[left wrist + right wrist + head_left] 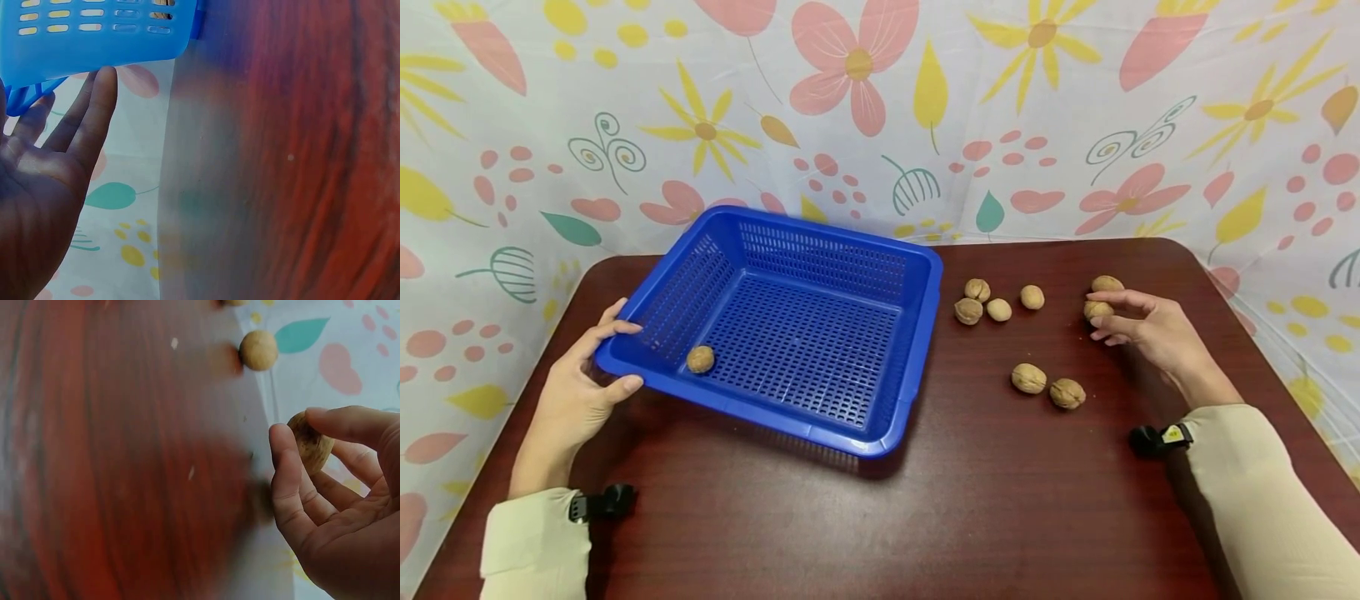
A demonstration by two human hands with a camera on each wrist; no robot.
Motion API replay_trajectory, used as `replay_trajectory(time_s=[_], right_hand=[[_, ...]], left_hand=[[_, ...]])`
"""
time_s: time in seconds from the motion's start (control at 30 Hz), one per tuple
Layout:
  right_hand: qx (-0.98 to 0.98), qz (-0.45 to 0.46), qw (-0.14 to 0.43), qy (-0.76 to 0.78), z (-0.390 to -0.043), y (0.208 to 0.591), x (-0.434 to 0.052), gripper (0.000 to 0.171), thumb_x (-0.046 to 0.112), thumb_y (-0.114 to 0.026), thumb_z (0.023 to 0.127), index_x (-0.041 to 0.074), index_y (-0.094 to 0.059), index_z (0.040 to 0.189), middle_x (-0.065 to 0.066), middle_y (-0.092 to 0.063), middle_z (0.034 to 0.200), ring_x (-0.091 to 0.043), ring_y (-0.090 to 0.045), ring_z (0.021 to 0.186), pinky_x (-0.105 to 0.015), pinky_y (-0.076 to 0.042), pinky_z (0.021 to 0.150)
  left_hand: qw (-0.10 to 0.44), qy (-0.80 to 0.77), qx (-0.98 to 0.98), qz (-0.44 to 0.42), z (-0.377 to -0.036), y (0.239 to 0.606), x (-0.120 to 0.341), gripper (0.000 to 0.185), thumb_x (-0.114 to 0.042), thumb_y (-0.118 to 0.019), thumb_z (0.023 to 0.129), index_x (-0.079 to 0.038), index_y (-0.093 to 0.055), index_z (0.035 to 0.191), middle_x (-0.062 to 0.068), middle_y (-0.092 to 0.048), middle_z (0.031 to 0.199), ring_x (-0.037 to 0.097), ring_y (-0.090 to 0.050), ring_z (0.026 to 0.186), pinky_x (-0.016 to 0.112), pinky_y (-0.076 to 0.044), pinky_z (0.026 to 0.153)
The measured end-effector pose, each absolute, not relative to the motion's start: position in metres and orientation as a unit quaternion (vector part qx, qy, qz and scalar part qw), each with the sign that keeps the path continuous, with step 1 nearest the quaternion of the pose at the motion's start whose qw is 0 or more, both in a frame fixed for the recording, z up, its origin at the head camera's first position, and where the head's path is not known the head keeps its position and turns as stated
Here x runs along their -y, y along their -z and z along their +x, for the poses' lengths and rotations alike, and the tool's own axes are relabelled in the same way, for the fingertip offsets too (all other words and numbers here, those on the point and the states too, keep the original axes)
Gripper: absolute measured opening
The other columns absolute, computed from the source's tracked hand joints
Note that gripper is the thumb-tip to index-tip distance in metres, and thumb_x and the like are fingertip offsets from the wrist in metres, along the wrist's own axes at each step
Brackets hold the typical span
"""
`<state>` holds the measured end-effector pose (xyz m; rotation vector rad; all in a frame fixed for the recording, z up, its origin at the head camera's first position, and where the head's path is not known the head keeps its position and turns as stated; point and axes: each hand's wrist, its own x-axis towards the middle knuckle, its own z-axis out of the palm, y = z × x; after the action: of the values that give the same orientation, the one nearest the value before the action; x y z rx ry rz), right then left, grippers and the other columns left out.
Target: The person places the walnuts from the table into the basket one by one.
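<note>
Walnut [310,445] at the counter's [880,517] right side sits pinched between the right hand's [1150,333] thumb and fingers, probably light, hard-shelled and apt to roll, best held across its middle, while the left hand [576,392] grips the blue basket's [925,333] near-left corner.

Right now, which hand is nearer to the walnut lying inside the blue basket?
Left. The left hand grips the blue basket corner beside that walnut; the right hand is far across the table, pinching another walnut.

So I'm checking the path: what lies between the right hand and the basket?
In the head view, loose walnuts on bare table lie between the right hand and the basket.
</note>
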<state>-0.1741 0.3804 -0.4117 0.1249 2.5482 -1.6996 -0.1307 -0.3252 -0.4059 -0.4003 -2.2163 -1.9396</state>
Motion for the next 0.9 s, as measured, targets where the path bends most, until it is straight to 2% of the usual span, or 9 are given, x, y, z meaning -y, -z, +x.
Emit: replay_trajectory(time_s=[0.13, 0.27, 0.4, 0.6, 0.8, 0.9], right_hand=[[-0.841, 0.028, 0.025, 0.540, -0.174, 0.403, -0.369, 0.031, 0.013, -0.073, 0.099, 0.015, -0.072, 0.130, 0.021, -0.072, 0.109, -0.008, -0.075, 0.082, -0.025, -0.060, 0.071], [-0.843, 0.014, 0.018, 0.537, -0.173, 0.390, -0.355, 0.033, 0.012, -0.074, 0.098, 0.014, -0.071, 0.131, 0.018, -0.075, 0.110, -0.009, -0.075, 0.084, -0.025, -0.060, 0.073], [-0.837, -0.006, 0.017, 0.546, -0.173, 0.375, -0.337, 0.034, 0.011, -0.075, 0.097, 0.011, -0.070, 0.131, 0.012, -0.078, 0.107, -0.011, -0.075, 0.086, -0.024, -0.059, 0.072], [-0.840, -0.042, 0.011, 0.540, -0.175, 0.352, -0.307, 0.035, 0.014, -0.075, 0.098, 0.010, -0.070, 0.132, 0.011, -0.077, 0.107, -0.011, -0.076, 0.088, -0.024, -0.059, 0.073], [-0.803, -0.082, 0.036, 0.589, -0.180, 0.328, -0.271, 0.038, 0.011, -0.076, 0.096, 0.005, -0.069, 0.133, 0.002, -0.078, 0.114, -0.014, -0.077, 0.088, -0.024, -0.060, 0.076], [-0.794, -0.100, 0.050, 0.598, -0.185, 0.318, -0.248, 0.036, 0.011, -0.076, 0.096, 0.009, -0.071, 0.132, 0.002, -0.079, 0.115, -0.016, -0.077, 0.089, -0.024, -0.060, 0.078]], left_hand=[[0.085, 0.648, 0.745, -0.133, -0.131, 0.405, 0.325, 0.049, 0.006, -0.079, 0.087, 0.002, -0.062, 0.133, 0.008, -0.033, 0.170, 0.014, -0.040, 0.147, 0.008, -0.046, 0.101], [0.084, 0.647, 0.746, -0.131, -0.131, 0.405, 0.324, 0.049, 0.006, -0.079, 0.088, 0.003, -0.062, 0.133, 0.012, -0.031, 0.171, 0.014, -0.042, 0.145, 0.008, -0.046, 0.101], [0.086, 0.645, 0.748, -0.131, -0.130, 0.406, 0.324, 0.049, 0.006, -0.079, 0.088, 0.003, -0.062, 0.133, 0.011, -0.032, 0.171, 0.013, -0.042, 0.145, 0.008, -0.046, 0.101], [0.085, 0.648, 0.745, -0.134, -0.130, 0.406, 0.324, 0.049, 0.008, -0.078, 0.088, 0.003, -0.061, 0.134, 0.006, -0.034, 0.170, 0.012, -0.043, 0.144, 0.008, -0.047, 0.100], [0.082, 0.651, 0.743, -0.133, -0.129, 0.406, 0.324, 0.050, 0.009, -0.077, 0.088, 0.004, -0.061, 0.134, 0.007, -0.033, 0.171, 0.012, -0.043, 0.144, 0.008, -0.047, 0.099], [0.082, 0.647, 0.747, -0.129, -0.129, 0.407, 0.324, 0.049, 0.008, -0.077, 0.088, 0.003, -0.061, 0.135, 0.004, -0.034, 0.170, 0.011, -0.043, 0.144, 0.007, -0.047, 0.099]])
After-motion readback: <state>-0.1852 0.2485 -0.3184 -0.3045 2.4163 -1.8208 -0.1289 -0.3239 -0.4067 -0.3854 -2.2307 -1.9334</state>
